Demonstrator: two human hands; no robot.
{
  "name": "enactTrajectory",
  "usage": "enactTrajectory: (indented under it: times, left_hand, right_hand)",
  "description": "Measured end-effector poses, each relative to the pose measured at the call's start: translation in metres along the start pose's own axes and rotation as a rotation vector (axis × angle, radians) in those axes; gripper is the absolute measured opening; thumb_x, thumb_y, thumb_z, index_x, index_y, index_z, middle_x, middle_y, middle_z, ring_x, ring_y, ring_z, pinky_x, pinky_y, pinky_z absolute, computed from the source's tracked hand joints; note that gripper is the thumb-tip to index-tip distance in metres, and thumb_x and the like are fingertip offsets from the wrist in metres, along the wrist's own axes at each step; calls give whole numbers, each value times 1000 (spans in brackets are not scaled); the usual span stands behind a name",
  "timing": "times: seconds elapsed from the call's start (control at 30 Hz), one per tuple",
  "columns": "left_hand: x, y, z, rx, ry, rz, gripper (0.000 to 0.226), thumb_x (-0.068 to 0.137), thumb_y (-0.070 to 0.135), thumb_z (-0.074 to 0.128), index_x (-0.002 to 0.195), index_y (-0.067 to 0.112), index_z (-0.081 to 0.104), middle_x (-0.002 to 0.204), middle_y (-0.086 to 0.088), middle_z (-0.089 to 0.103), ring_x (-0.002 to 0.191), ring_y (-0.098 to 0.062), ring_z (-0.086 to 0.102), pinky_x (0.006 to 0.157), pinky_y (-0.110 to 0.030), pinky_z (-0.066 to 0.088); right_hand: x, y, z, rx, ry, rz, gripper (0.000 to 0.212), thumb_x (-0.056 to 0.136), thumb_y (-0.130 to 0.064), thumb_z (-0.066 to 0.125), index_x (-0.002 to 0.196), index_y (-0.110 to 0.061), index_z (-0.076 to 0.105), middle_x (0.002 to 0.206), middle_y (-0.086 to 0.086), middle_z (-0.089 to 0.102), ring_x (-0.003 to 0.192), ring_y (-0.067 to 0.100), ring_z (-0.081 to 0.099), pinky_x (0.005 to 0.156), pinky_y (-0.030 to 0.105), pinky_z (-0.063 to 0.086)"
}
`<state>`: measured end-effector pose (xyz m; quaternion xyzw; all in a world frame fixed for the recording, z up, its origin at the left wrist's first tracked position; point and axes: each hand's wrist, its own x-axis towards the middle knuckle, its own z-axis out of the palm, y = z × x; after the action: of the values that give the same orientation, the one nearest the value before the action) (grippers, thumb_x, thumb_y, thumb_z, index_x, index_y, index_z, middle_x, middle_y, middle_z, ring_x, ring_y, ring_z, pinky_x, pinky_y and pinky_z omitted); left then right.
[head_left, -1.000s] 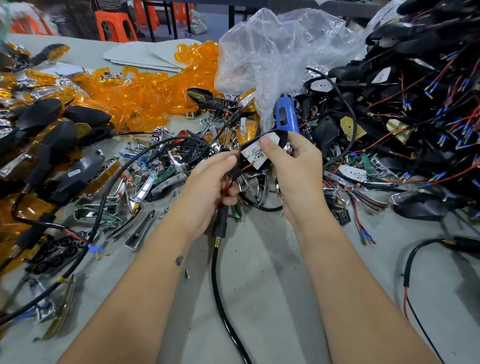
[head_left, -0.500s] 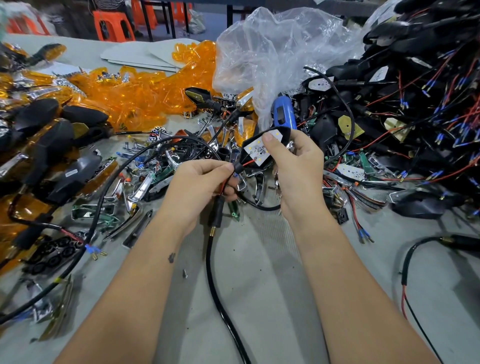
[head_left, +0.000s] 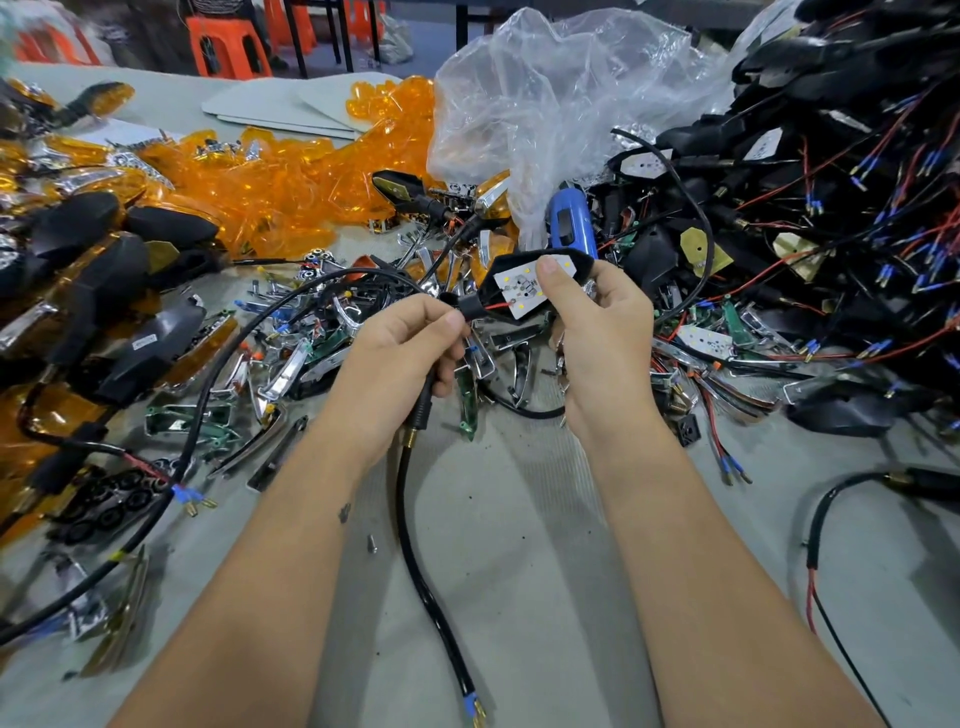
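Note:
I hold a black turn-signal housing (head_left: 574, 258) above the middle of the table. A white LED board (head_left: 522, 293) with red wires lies in it. My right hand (head_left: 602, 338) grips the housing, its thumb pressing on the board. My left hand (head_left: 402, 348) grips the housing's black stem, fingers curled round it. From the stem a black cable (head_left: 415, 545) hangs down toward me and ends in a blue crimp with brass terminals (head_left: 474, 714).
Orange lenses (head_left: 270, 182) and finished black signals (head_left: 104, 291) lie heaped at the left. Chrome parts (head_left: 280, 374) litter the centre. A blue tool (head_left: 569, 223) and a clear plastic bag (head_left: 561, 104) lie behind my hands. A big tangle of wired housings (head_left: 831, 208) fills the right.
The housing has tilted so that the LED board faces up more, and my right thumb now presses on it. My left hand has slid slightly along the stem.

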<state>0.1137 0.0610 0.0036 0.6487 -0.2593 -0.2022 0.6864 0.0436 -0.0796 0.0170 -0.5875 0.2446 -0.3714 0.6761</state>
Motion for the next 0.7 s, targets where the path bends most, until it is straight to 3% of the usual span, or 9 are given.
enactTrajectory:
  times: [0.13, 0.3, 0.47, 0.6, 0.7]
  left_hand:
    - [0, 0, 3, -79, 17, 55, 26, 95, 26, 55, 71, 27, 63, 82, 4, 70, 54, -6, 45, 47, -16, 37]
    - [2, -1, 1, -92, 19, 92, 24, 90, 30, 59, 67, 33, 64, 66, 9, 51, 52, -6, 43, 45, -16, 33]
    - [2, -1, -3, -26, 15, 109, 23, 90, 30, 60, 68, 35, 64, 63, 11, 48, 53, -5, 43, 46, -16, 34]
    - [3, -3, -4, 34, 58, 122, 21, 89, 34, 60, 68, 35, 62, 59, 12, 47, 53, -5, 43, 46, -16, 36]
    - [5, -4, -3, 21, 78, 124, 23, 90, 38, 60, 66, 36, 60, 58, 14, 46, 51, -6, 43, 46, -15, 34]
  right_hand:
    - [-1, -1, -2, -14, -35, 0, 6, 88, -26, 74, 87, -21, 70, 75, -3, 58, 65, 13, 44, 65, 32, 38]
    - [-1, -2, -3, -31, -45, 8, 7, 88, -24, 74, 88, -18, 69, 66, -12, 53, 54, 5, 40, 59, 25, 36]
    - [0, -3, -4, -63, -53, -2, 6, 88, -23, 74, 88, -19, 69, 66, -14, 55, 53, 1, 44, 61, 23, 37]
    - [-2, -5, -3, -98, -72, -2, 9, 88, -21, 74, 93, -15, 69, 78, 2, 60, 63, 15, 46, 61, 36, 43]
    - [-2, -6, -1, -138, -86, 3, 11, 87, -19, 74, 93, -12, 69, 86, 7, 64, 75, 23, 53, 80, 52, 54]
